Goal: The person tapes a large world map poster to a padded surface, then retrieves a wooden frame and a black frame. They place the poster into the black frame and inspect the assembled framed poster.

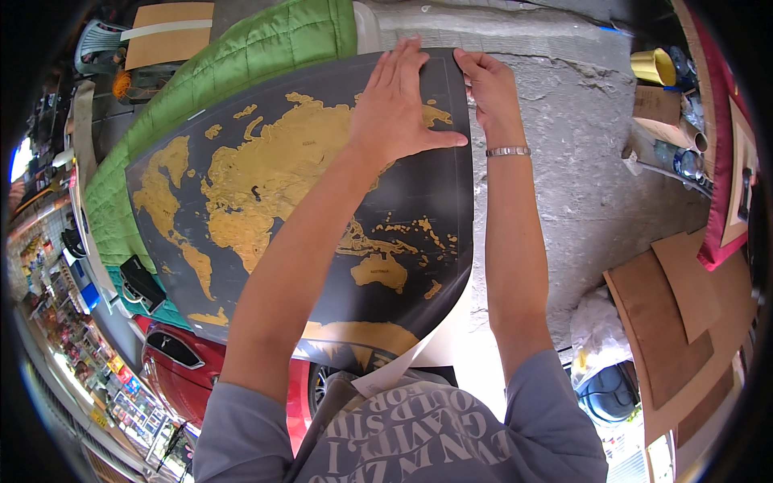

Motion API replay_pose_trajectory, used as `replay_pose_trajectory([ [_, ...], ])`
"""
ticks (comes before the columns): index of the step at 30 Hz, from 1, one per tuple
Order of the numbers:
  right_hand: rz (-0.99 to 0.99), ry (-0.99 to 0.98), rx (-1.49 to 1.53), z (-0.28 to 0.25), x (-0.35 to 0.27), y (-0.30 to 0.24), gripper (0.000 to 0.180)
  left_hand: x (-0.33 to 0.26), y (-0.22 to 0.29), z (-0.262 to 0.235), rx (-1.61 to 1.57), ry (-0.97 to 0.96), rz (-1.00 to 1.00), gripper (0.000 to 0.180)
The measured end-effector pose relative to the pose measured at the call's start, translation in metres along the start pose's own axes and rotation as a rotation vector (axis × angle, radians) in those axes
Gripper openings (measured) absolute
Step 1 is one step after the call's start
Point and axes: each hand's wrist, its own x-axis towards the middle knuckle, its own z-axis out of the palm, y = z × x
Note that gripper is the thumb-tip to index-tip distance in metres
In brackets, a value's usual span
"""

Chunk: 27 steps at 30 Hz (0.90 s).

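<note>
Head view: a black-and-gold world map poster (266,201) fills the centre. The left hand (398,105) lies open and flat near its 1 o'clock corner; the right hand (489,84) pinches that edge. Likely smoothing; next calls for steady outward pressure

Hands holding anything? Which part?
Yes, the black-and-gold map poster. Left hand lies flat on it near the top right corner; right hand pinches its right edge at that corner.
</note>
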Motion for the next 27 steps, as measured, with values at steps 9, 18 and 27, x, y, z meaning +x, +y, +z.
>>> replay_pose_trajectory([
  [9, 0.091, -0.085, -0.396, -0.009, 0.000, -0.012, 0.055, -0.001, -0.002, 0.002, 0.021, 0.006, -0.043, 0.137],
  [18, 0.288, 0.134, -0.366, -0.151, -0.187, 0.065, 0.043, -0.146, 0.072, -0.069, -0.512, -0.051, -0.101, 0.046],
  [27, 0.062, 0.686, -0.135, -0.136, -0.297, -0.005, 0.039, -0.383, 0.059, -0.163, -0.755, 0.180, -1.098, 0.064],
])
